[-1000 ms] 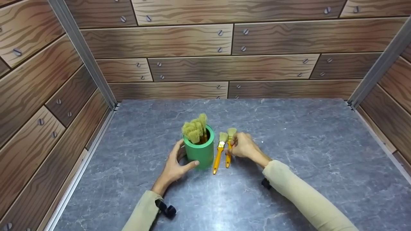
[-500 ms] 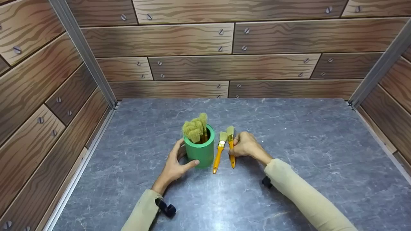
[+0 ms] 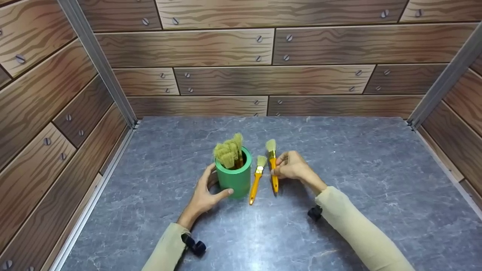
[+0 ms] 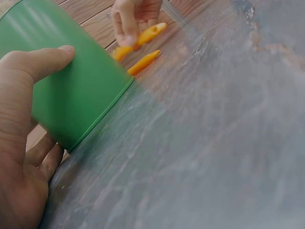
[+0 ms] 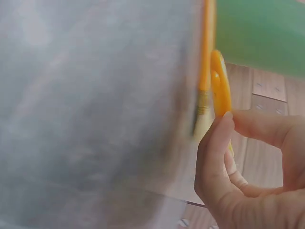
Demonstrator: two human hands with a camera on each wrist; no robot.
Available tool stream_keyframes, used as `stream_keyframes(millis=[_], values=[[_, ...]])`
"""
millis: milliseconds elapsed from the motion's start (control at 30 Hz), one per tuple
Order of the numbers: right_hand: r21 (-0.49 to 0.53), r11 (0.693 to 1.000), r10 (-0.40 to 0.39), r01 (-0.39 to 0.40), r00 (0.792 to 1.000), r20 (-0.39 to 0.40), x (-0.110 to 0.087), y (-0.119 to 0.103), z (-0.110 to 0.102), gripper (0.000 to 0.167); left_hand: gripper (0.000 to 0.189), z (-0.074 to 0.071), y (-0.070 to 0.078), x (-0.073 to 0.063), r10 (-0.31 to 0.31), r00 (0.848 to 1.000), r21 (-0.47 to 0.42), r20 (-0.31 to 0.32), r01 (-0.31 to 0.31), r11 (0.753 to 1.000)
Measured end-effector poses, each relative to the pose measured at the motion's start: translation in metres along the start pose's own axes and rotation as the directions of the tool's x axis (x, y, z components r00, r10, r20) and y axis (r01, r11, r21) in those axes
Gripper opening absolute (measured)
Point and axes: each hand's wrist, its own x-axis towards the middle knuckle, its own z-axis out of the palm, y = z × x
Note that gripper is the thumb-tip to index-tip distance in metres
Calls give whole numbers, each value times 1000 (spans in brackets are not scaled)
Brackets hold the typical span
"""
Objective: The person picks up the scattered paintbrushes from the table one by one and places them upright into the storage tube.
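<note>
A green cylindrical cup [image 3: 236, 182] stands upright on the table, with several paintbrushes [image 3: 227, 152] in it, bristles up. My left hand [image 3: 201, 197] grips its left side, thumb [image 4: 52, 62] across the front and fingers partly hidden behind. To the right of the cup, my right hand [image 3: 294, 167] pinches a flat paintbrush by its orange handle [image 5: 220, 86] between thumb and fingertips. The brush's pale bristles [image 3: 270, 145] point up and away. A second orange-handled paintbrush [image 3: 255, 185] lies on the table between the cup and the held brush.
The grey marbled tabletop [image 3: 357, 158] reaches back to a wood-patterned wall [image 3: 211, 49]. Similar side walls rise at left and right, with metal posts [image 3: 101, 64] in the corners. Black straps with small mounts [image 3: 194, 244] sit on both wrists.
My right hand has drawn its paintbrush slightly right, away from the lying one, and lifted it off the table. My left hand and the cup have stayed in place.
</note>
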Motion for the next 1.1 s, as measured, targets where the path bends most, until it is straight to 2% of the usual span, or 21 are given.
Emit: stream_keyframes(millis=[167, 367, 600, 900, 1100], values=[[97, 991, -100, 96, 994, 33, -8, -16, -10, 24, 94, 0, -1, -1, 7, 1000, -4, 4, -7, 1000], [126, 966, -232, 226, 972, 33, -20, -37, -18, 25, 93, 0, 0, 0, -16, 1000, 10, 6, 16, 1000], [181, 941, -294, 286, 956, 20, -29, -56, -19, 25, 93, 0, -1, 0, -27, 1000, 20, 0, 27, 999], [241, 895, -388, 376, 922, 1, -40, -80, -16, 25, 94, -1, -1, 0, -10, 1000, 4, 4, 10, 1000], [213, 886, -422, 412, 907, 2, -45, -95, -9, 26, 95, -1, 0, 0, -4, 1000, 5, 3, 4, 1000]])
